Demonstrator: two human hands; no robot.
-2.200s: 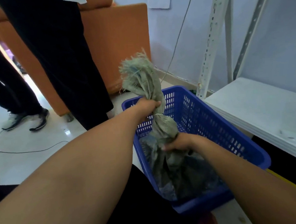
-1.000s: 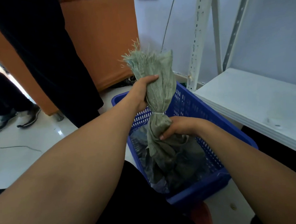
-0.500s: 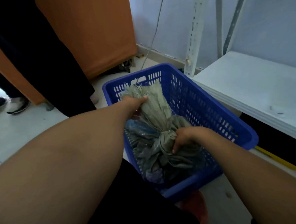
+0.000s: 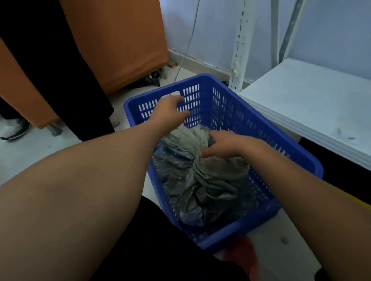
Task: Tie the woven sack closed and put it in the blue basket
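Note:
The grey-green woven sack [image 4: 204, 182] lies crumpled inside the blue slatted basket [image 4: 240, 230], its gathered neck folded down towards the basket's far wall. My left hand [image 4: 169, 111] hovers just above the sack's frayed top end with loosely curled fingers and holds nothing. My right hand [image 4: 224, 144] rests on the bunched neck with fingers stretched out, touching the cloth without gripping it. The tie at the neck is hidden under my right hand.
A person in black trousers [image 4: 56, 72] stands close at the basket's left, before an orange upholstered piece [image 4: 119, 35]. A white shelf board [image 4: 319, 110] and slotted metal upright [image 4: 241, 39] flank the basket's right. A thin cable [image 4: 187, 42] hangs down the wall.
The sack went from held upright above the basket to lying inside it. Both hands let go of its neck; my left hand lifted off, my right hand opened onto the cloth.

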